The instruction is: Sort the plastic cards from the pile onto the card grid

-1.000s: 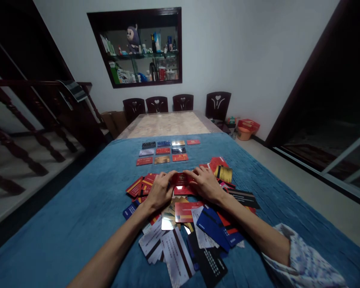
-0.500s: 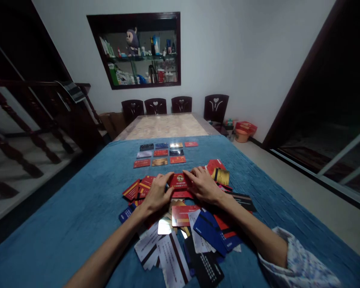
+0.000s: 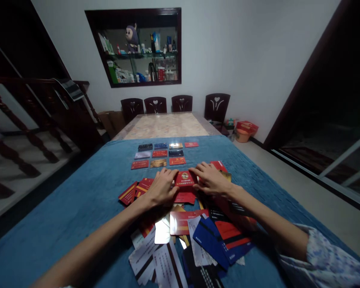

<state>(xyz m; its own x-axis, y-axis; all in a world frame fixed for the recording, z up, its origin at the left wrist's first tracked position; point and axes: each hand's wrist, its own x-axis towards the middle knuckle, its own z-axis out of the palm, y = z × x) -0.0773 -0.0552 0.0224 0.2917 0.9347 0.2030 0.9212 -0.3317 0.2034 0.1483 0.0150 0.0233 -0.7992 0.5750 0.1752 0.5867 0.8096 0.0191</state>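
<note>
A red card [image 3: 185,180] with a round gold emblem and printed lettering is held between my two hands, above the loose heap. My left hand [image 3: 162,186] pinches its left edge between thumb and fingers. At its right edge my right hand [image 3: 210,180] grips with curled fingers; its thumb is partly hidden. Another red card [image 3: 185,197] shows just below it. Around and under my forearms lies a mixed pile of cards: a blue card [image 3: 210,240], a white card [image 3: 168,264] with a dark stripe, a black card [image 3: 202,274], and several red cards [image 3: 128,194].
Beyond my hands, small cards lie in rows on the blue cloth [image 3: 87,192], among them a gold card [image 3: 158,163] and a lone red card [image 3: 191,144] at the right. Farther off are the bare tabletop [image 3: 168,126], dark chairs [image 3: 217,107] and a wall shelf [image 3: 138,56].
Both hands still hold the red card, which sits slightly farther right in view. The right forearm has shifted outward, and the whole view has moved slightly.
</note>
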